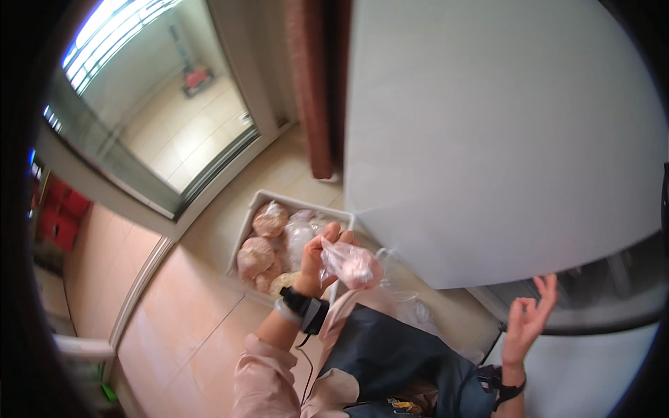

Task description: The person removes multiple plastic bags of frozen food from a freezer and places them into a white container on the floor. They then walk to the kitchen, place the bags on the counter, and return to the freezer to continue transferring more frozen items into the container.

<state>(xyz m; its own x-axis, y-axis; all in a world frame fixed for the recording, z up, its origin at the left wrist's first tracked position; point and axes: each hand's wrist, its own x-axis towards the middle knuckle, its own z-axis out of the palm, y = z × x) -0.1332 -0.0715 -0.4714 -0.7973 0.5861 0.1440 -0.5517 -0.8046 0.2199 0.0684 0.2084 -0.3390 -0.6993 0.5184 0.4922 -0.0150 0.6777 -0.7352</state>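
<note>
My left hand (320,258) grips the gathered top of a clear plastic bag (358,267) that has something pale pink inside. Below and behind it on the floor stands a white plastic bin (244,215), which contains several bagged lumps (256,256), pinkish-brown or pale. On the right, my right hand (533,313) is raised with its fingers apart, holding nothing, near the lower edge of a large white door panel (496,146). Whether a fingertip touches that edge I cannot tell.
Loose clear plastic bags (418,312) lie on the floor beside my legs. A reddish-brown post (313,94) stands behind the bin. Up left is a sliding glass door frame (209,188), with a red-headed floor tool (197,78) beyond. Dark shelving (606,282) shows under the panel.
</note>
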